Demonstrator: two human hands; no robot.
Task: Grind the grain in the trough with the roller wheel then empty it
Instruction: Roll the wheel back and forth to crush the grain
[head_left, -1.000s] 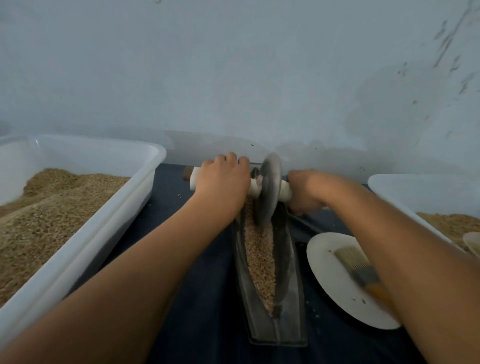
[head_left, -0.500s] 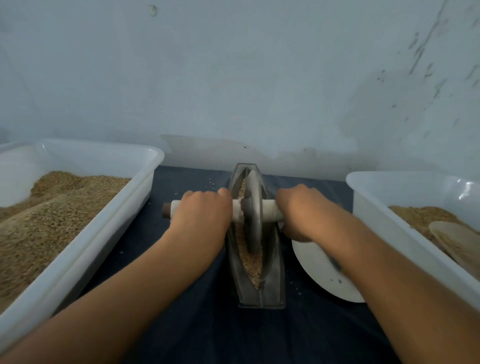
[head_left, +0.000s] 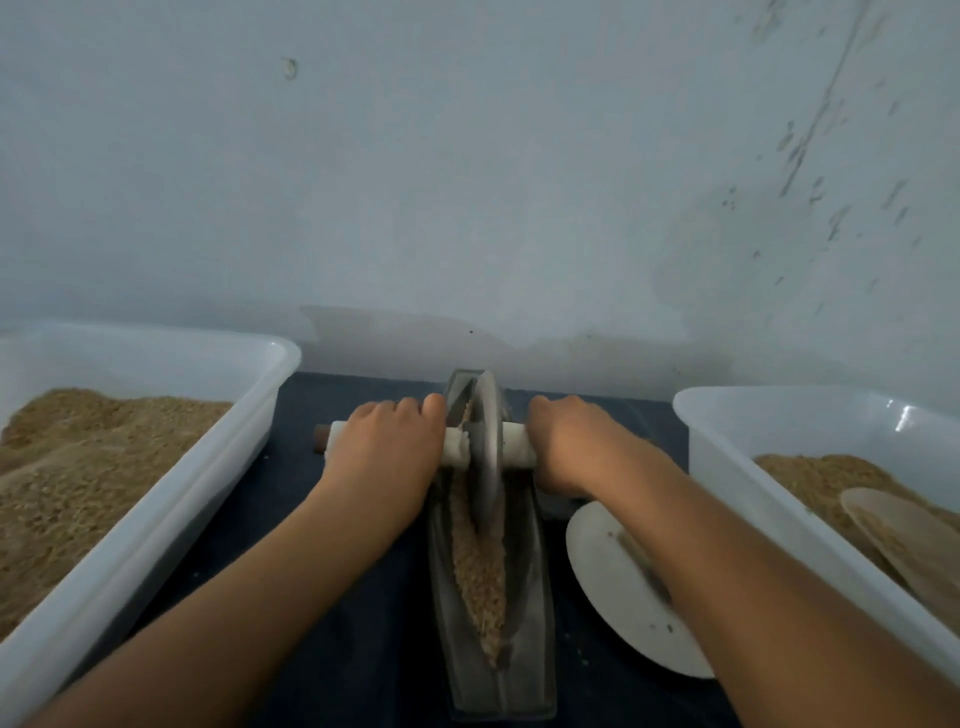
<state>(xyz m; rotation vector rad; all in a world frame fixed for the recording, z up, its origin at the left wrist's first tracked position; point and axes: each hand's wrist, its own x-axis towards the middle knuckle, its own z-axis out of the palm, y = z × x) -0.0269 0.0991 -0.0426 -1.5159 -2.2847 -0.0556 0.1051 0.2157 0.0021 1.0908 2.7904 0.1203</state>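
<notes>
I am seeing the long grey metal boat-shaped trough (head_left: 493, 670) lying lengthwise at the centre of the dark blue desk (head_left: 363, 649), with tan grain (head_left: 478, 571) heaped along its channel. The grey metal disc roller wheel (head_left: 487, 447) is standing upright in the trough toward its 12 o'clock end, its white cylindrical axle handle (head_left: 511, 446) crossing the trough from 9 to 3 o'clock. My left hand (head_left: 387, 457) is curling its grip round the handle on the 9 o'clock side of the wheel, and my right hand (head_left: 563, 447) is curling its grip round the 3 o'clock side. At 9 o'clock a white plastic tub (head_left: 171, 499) is holding a mound of grain. At 3 o'clock a second white plastic tub (head_left: 769, 483) is holding grain and a pale scoop (head_left: 904, 540). A round white plate (head_left: 618, 603) is lying between trough and right tub, partly hidden by my right forearm
</notes>
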